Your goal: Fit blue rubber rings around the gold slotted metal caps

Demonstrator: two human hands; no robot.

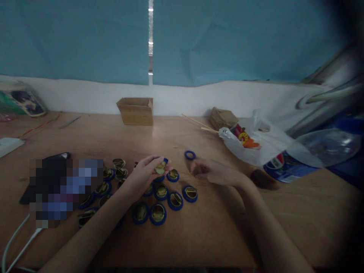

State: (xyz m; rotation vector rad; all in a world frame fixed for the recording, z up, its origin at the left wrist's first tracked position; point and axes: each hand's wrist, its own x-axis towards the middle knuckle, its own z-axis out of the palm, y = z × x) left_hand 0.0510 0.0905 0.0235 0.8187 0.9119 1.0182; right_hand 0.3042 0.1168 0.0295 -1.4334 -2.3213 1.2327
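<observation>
My left hand is closed around a gold-coloured pin-back badge with some blue at its edge, held above the table. To its right, my right hand has its fingers curled inward over the tabletop; whether anything is between them is hidden. Just beyond its fingertips lies a loose blue ring. Several pin-back badges, gold backs up in blue rings, are spread below and left of my left hand, among them one badge at the right and another badge at the front. My left forearm covers part of the group.
An open cardboard box stands against the back wall. On the right are a plastic bag with wrappers, a crumpled brown paper bag and a lying Pepsi bottle. A black device and white cables are at left.
</observation>
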